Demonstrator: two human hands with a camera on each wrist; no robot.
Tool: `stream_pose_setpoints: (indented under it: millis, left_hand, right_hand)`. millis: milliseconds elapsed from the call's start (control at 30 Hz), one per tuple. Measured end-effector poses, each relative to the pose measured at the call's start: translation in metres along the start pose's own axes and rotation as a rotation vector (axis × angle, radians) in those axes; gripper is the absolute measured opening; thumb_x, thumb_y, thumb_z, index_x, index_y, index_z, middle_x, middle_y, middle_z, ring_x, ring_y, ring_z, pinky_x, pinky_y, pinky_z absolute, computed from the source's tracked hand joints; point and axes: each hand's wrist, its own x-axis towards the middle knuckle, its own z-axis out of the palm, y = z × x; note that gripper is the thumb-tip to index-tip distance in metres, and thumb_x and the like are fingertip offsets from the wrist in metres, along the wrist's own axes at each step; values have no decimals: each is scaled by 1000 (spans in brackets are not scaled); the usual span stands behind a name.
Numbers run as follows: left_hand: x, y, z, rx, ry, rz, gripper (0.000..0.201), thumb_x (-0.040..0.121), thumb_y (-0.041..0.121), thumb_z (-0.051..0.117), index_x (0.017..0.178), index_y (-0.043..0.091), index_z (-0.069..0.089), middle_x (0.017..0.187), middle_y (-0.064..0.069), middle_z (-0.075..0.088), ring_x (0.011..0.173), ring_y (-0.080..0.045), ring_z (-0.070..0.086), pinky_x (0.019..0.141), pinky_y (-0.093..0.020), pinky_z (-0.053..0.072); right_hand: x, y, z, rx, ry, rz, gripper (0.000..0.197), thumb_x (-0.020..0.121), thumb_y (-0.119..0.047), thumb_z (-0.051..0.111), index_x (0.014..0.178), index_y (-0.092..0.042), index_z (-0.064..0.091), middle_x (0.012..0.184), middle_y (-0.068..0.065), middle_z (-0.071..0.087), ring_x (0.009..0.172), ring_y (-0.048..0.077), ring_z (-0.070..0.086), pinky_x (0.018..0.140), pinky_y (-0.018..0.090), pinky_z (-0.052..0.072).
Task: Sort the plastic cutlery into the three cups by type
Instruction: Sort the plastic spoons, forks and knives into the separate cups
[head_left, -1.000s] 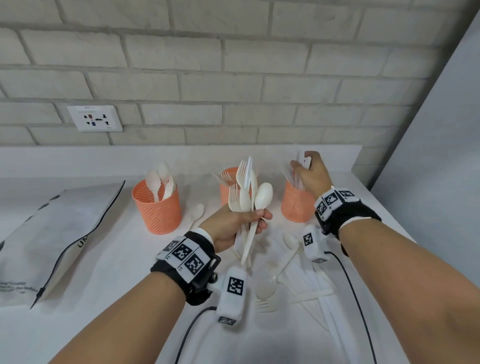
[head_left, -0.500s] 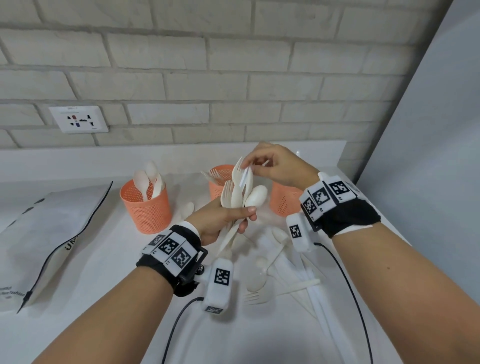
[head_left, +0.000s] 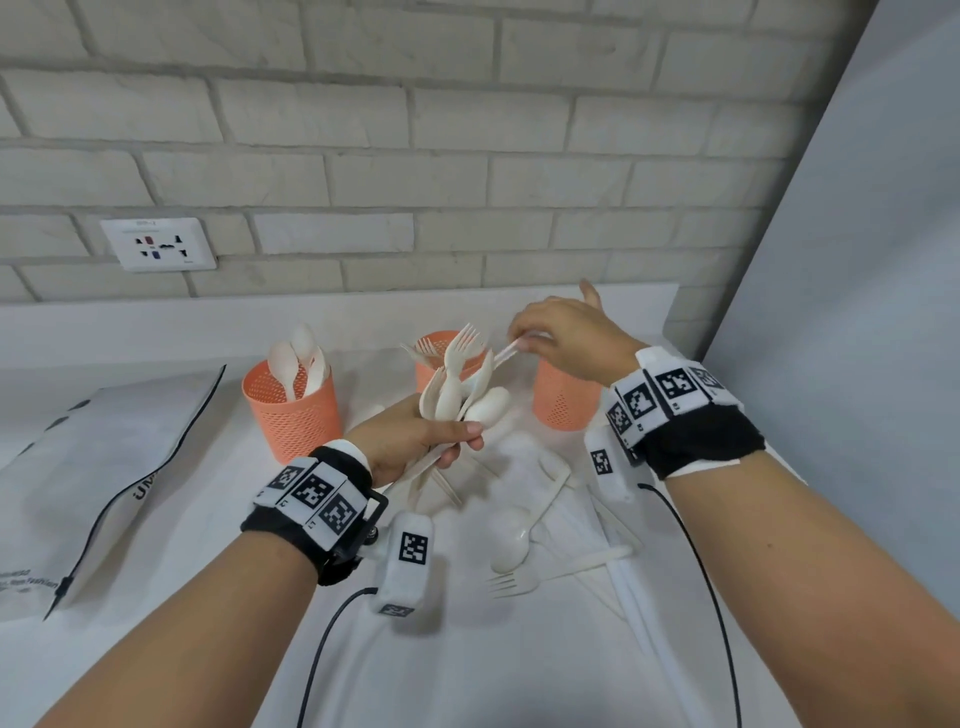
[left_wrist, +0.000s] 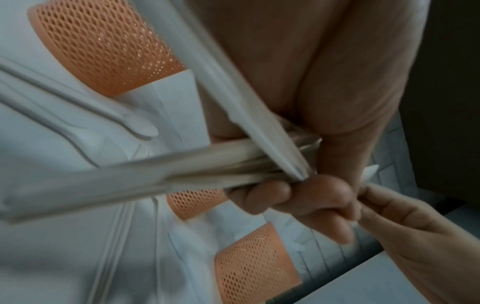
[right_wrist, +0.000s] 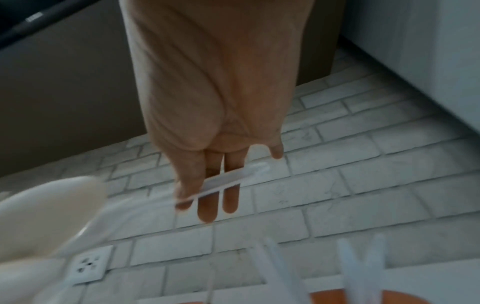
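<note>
- On the white counter (head_left: 182, 519), against the brick wall: three orange mesh cups (head_left: 296, 410); loose cutlery (head_left: 524, 551) near the right edge.
- Left hand (head_left: 410, 441) grips a bundle of forks and spoons (head_left: 457, 389).
- Right hand (head_left: 566, 338) pinches a clear knife (head_left: 506, 353) above the right cup (head_left: 561, 400).

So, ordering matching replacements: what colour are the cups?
Orange mesh cups, clearest in the head view.

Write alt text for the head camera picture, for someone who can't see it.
The left hand grips a bunch of cutlery while the right hand pinches a knife from it, above three orange cups.
</note>
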Motion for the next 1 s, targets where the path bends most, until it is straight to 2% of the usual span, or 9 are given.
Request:
stream_pose_setpoints:
  millis: [67,167,333,533,633,733,800,900,1000]
  left_hand:
    - [1,-3,-3,5,40,9,4,91,5,53,90,9,53,49,5,60,40,-4,43,50,-15,39]
    - [8,-8,-3,-82,113,29,4,92,5,52,90,8,55,56,5,61,42,-5,43,50,-15,39]
    - [20,-9,9,-221,128,46,18,92,3,52,109,4,53,64,2,65,45,-8,48,48,-16,42]
    - [22,-7,18,-203,121,38,23,91,2,53,114,4,47,71,-1,71,45,-10,53,47,-19,45]
    - [24,-5,20,-166,156,36,28,90,2,54,117,6,44,71,-3,69,43,-13,54,45,-21,46]
    - [32,-7,22,-50,296,34,36,90,3,55,123,9,43,73,-4,67,39,-14,50,46,-23,45]
    - [36,-8,23,47,440,60,40,88,0,52,125,12,44,74,-4,64,38,-13,49,43,-23,44]
    - [40,-8,23,185,633,113,36,88,1,49,119,19,46,77,-4,59,51,-13,50,41,-17,41]
    - [41,-8,23,214,755,147,20,89,6,47,105,17,47,70,5,53,60,-14,53,47,-16,40]
  right_hand:
    - [-2,15,-1,79,92,100,17,94,-6,41,101,-13,55,89,1,60,96,26,58,113,49,15]
    - [-5,27,4,370,291,265,18,93,0,34,106,-8,44,95,14,64,86,32,61,78,42,50]
    - [3,46,33,712,556,529,18,97,-5,31,111,-5,42,102,17,66,92,28,62,76,30,47]
    - [9,60,63,645,377,632,24,98,-12,37,116,-1,49,112,17,63,99,28,60,80,30,44]
    - [15,55,60,566,530,584,29,93,-8,43,121,-1,49,116,20,57,111,32,52,95,36,40]
    - [16,26,46,669,684,401,22,91,-12,51,112,-6,56,96,11,56,95,24,52,84,28,43]
    - [9,-4,35,867,481,238,12,91,-22,56,96,-13,61,82,4,55,78,17,51,72,23,42]
    - [-3,-44,31,890,163,121,27,80,-36,69,83,-10,59,61,0,50,55,9,44,53,17,38]
    - [-4,-68,45,743,124,131,35,72,-33,77,82,-6,56,60,-2,48,52,9,42,51,20,36]
